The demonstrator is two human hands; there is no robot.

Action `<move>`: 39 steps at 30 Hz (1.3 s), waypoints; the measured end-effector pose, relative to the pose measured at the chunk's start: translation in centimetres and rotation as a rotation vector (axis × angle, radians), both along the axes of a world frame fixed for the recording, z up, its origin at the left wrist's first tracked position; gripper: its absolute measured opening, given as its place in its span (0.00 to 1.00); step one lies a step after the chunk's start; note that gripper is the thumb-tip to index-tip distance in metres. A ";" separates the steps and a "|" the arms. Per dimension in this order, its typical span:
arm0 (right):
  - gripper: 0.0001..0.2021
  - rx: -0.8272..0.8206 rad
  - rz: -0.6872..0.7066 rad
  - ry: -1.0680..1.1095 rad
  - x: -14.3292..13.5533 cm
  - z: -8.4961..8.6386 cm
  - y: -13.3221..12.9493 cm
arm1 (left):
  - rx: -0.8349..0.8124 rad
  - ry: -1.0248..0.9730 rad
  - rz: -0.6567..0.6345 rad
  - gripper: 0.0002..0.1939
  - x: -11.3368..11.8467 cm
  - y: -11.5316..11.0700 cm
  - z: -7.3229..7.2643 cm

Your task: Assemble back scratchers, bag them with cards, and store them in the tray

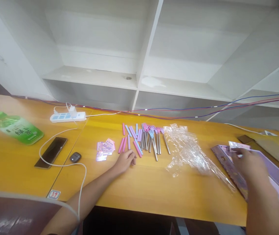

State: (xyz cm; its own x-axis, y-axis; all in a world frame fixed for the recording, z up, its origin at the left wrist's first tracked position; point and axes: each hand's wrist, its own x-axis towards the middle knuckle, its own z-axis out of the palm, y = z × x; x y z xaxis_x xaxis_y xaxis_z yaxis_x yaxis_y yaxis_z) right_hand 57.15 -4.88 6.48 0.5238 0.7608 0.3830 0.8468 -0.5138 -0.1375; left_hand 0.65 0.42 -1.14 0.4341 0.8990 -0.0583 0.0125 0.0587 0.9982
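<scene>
My left hand rests on the table with its fingers curled in and nothing visible in them. Just beyond it lie pink, purple and blue tubes, and several metal rods with hand-shaped ends, like telescopic back scratchers. Small printed cards are spread to its left. On the far right, my right hand, smeared by motion, is over an open purple box. A small clear packet with pink print is at its fingertips; its contents are unclear.
A heap of clear plastic bags lies between the rods and the box. Cardboard sits behind the box. To the left are a green bottle, a power strip, a phone, a black earbud case and a white cable.
</scene>
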 end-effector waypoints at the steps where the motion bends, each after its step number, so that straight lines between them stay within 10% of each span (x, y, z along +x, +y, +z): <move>1: 0.13 -0.033 0.084 0.096 -2.1 0.1 0.8 | 0.026 0.023 -0.018 0.17 0.0 -0.1 -0.1; 6: 0.16 -0.132 0.368 0.221 -14.0 -0.8 4.8 | 0.113 0.093 -0.059 0.15 -0.3 -0.5 0.0; 12: 0.21 -0.293 0.318 0.185 -23.6 -5.1 8.0 | 0.099 0.129 -0.057 0.14 -0.9 -0.5 0.8; 18: 0.21 -0.275 0.395 0.143 -24.8 -8.4 7.6 | 0.300 0.331 -0.139 0.13 -0.8 -1.1 1.0; 26: 0.32 -0.214 0.433 0.272 -25.7 -5.9 6.9 | 0.721 0.424 -0.012 0.11 -1.2 -0.4 2.7; 32: 0.26 0.074 0.509 0.432 -27.4 -5.2 6.3 | 0.606 0.407 0.211 0.11 -3.1 1.6 3.6; 39: 0.26 0.168 0.725 0.667 -30.1 -4.9 5.0 | 0.447 0.310 0.048 0.11 -1.8 0.1 2.9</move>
State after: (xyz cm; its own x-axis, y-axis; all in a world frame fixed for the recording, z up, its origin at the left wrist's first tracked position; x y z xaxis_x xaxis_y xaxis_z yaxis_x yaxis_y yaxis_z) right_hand 27.05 0.09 1.62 0.1017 0.9447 0.3119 0.6714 0.1662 -0.7222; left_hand -1.16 0.55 1.74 0.4153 0.8838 0.2153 0.3176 -0.3626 0.8762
